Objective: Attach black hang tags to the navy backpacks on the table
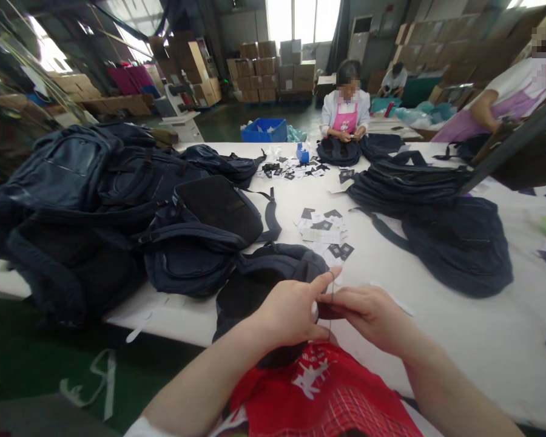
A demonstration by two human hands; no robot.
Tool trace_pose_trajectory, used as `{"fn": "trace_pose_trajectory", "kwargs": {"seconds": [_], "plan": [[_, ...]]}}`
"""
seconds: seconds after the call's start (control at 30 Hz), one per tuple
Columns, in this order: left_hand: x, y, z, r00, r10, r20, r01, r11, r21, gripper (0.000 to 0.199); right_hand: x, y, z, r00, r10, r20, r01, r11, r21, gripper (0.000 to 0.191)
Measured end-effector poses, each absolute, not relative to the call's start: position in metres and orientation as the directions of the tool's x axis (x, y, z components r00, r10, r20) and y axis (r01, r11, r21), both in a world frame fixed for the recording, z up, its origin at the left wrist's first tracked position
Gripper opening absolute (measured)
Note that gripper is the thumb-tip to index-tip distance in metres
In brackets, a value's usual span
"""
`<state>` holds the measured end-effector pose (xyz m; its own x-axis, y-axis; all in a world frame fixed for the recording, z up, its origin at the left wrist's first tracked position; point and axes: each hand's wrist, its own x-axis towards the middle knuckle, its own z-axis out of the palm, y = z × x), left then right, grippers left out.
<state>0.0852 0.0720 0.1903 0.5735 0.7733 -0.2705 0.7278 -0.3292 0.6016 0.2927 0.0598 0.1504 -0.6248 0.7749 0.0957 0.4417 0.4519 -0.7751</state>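
Both hands meet over the near table edge, just above a red apron [313, 388]. A thin dark cord [332, 303] runs up and down between the fingers of my left hand [295, 306], looped near its raised index finger. My right hand [364, 306] has its fingers pressed together against the cord and a small dark piece that is mostly hidden. Beneath and left of my left hand lies a dark navy backpack [250, 291]. Black and white tags [323, 224] are spread on the white table [368, 261] beyond the hands.
Navy backpacks [136, 182] are heaped at the left, and more backpacks [455, 243] lie at the right. Farther back are scattered tags [291, 169] and a blue dispenser [303, 153]. A person [344, 115] in a pink apron handles a backpack across the table; another stands at far right.
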Motion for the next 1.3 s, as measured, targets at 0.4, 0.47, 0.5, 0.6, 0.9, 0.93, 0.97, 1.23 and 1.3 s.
{"fn": "trace_pose_trajectory", "kwargs": {"seconds": [0.4, 0.47, 0.5, 0.6, 0.9, 0.93, 0.97, 1.23, 1.3], "plan": [[0.09, 0.071, 0.178, 0.505, 0.815, -0.285, 0.803, -0.322, 0.501, 0.086, 0.304, 0.053, 0.124, -0.402, 0.915, -0.016, -0.38, -0.183, -0.907, 0.022], [0.087, 0.071, 0.176, 0.502, 0.826, -0.258, 0.776, -0.297, 0.557, 0.073, 0.314, 0.047, 0.12, -0.324, 0.943, -0.074, -0.424, -0.214, -0.88, 0.018], [0.085, 0.071, 0.174, 0.509, 0.829, -0.231, 0.748, -0.292, 0.597, 0.061, 0.319, 0.044, 0.12, -0.3, 0.95, -0.089, -0.438, -0.22, -0.872, 0.018], [0.081, 0.072, 0.165, 0.509, 0.84, -0.187, 0.63, -0.215, 0.746, 0.022, 0.334, 0.039, 0.119, -0.316, 0.94, -0.13, -0.449, -0.269, -0.852, 0.025], [0.079, 0.069, 0.139, 0.221, 0.939, -0.265, 0.156, 0.234, 0.959, 0.02, 0.299, 0.029, 0.066, -0.462, 0.754, -0.467, -0.163, -0.59, -0.791, 0.031], [0.079, 0.068, 0.144, 0.211, 0.949, -0.233, 0.176, 0.198, 0.964, 0.018, 0.293, 0.029, 0.064, -0.453, 0.771, -0.447, -0.104, -0.544, -0.833, 0.032], [0.078, 0.068, 0.15, 0.202, 0.961, -0.189, 0.201, 0.149, 0.968, 0.016, 0.289, 0.029, 0.063, -0.423, 0.812, -0.403, -0.047, -0.463, -0.885, 0.034], [0.083, 0.058, 0.179, 0.409, 0.911, -0.048, 0.325, -0.097, 0.941, 0.018, 0.297, 0.038, 0.107, -0.424, 0.903, 0.073, 0.119, 0.136, -0.984, 0.044], [0.082, 0.06, 0.175, 0.366, 0.93, -0.045, 0.258, -0.055, 0.965, 0.041, 0.297, 0.04, 0.106, -0.337, 0.941, 0.022, 0.163, 0.082, -0.983, 0.025]]}}
